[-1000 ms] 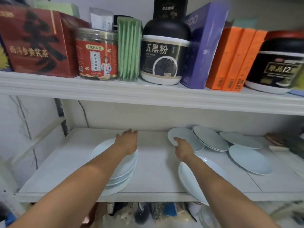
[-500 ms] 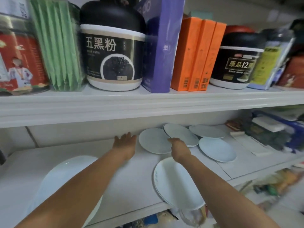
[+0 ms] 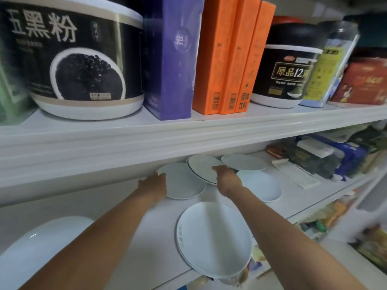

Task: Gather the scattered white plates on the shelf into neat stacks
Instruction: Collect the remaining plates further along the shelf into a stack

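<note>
While reaching deep under the upper shelf [image 3: 146,143], closing in on the loose white plates from both sides.

Left hand [image 3: 154,184] lying flat with fingers spread loose at the left rim of the nearest rear plate [image 3: 182,181], gripping nothing, probably bracing it for sliding. Right hand [image 3: 227,177] resting palm down over the tilted plate [image 3: 202,167] overlapping that one, fingers hidden, so cannot tell whether clamped on the rim or just touching. Two more single plates lying apart on the lower shelf [image 3: 134,227]: back-right plate [image 3: 244,162] and right plate [image 3: 263,186], still unstacked. Front pair of plates [image 3: 213,239] overhanging the shelf edge, risking a slip. Deep white dish stack [image 3: 35,254] sitting at near left, likely the gathering spot. Jars and orange boxes [image 3: 230,55] crowding the shelf above, forcing low flat reaching.
</note>
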